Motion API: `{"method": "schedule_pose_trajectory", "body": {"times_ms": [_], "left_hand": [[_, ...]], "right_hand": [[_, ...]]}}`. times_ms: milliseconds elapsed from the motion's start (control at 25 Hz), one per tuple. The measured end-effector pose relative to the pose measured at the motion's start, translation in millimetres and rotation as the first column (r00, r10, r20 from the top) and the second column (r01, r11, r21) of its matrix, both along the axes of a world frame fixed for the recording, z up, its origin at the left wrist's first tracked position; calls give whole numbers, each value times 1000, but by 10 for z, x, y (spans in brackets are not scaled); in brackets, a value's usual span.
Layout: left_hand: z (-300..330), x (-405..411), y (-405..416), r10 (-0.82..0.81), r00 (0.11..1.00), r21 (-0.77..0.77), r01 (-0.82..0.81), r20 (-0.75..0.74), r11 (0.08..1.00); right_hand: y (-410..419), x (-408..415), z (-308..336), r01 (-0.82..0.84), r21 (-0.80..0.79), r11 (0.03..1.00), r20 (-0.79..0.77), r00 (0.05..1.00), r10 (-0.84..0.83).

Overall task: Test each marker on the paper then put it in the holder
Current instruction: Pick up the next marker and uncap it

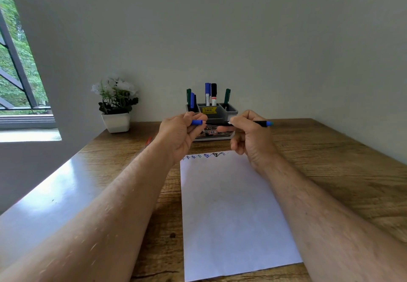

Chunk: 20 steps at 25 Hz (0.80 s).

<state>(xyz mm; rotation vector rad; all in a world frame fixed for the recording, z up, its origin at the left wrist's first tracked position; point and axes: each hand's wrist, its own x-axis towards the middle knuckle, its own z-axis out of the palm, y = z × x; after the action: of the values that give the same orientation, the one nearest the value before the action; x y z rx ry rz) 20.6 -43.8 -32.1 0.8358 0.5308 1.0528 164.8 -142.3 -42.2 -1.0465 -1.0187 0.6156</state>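
While five markers (208, 94) stand in the one holder (230, 111), the left hand (180, 132) pinches a blue cap (197, 122); right hand (248, 134) grips one pen (262, 123) above one paper (233, 211).

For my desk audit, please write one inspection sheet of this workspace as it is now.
Surface: wooden table, glare at left edge.
Job's things: paper with test scribbles along far edge; grey holder with markers standing inside; blue cap apart from black marker.
Clutter: potted plant; reddish item partly hidden by the left forearm.
Grips: left hand pinches cap; right hand holds marker.
Cables: nothing seen.
Surroundings: plain wall, window at left.
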Motion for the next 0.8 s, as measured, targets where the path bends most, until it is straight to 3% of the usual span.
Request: {"method": "schedule_pose_trajectory", "body": {"times_ms": [240, 480, 560, 680, 800], "left_hand": [[16, 7, -76, -93, 996, 28, 93, -8, 995], [8, -20, -53, 24, 999, 41, -25, 25, 999], [7, -44, -48, 66, 998, 32, -66, 11, 997], [8, -58, -38, 117, 993, 3, -117, -14, 993], [2, -44, -35, 140, 989, -1, -140, -38, 990]], "right_hand": [[47, 19, -30, -2, -35, 999, 29, 1000, 3], [32, -3, -14, 44, -17, 999, 43, 998, -44], [19, -27, -12, 114, 39, 993, 157, 980, -119], [-2, -69, -30, 232, 175, 957, 400, 872, -284], [9, -94, -61, 221, 224, 949, 482, 821, -305]]}}
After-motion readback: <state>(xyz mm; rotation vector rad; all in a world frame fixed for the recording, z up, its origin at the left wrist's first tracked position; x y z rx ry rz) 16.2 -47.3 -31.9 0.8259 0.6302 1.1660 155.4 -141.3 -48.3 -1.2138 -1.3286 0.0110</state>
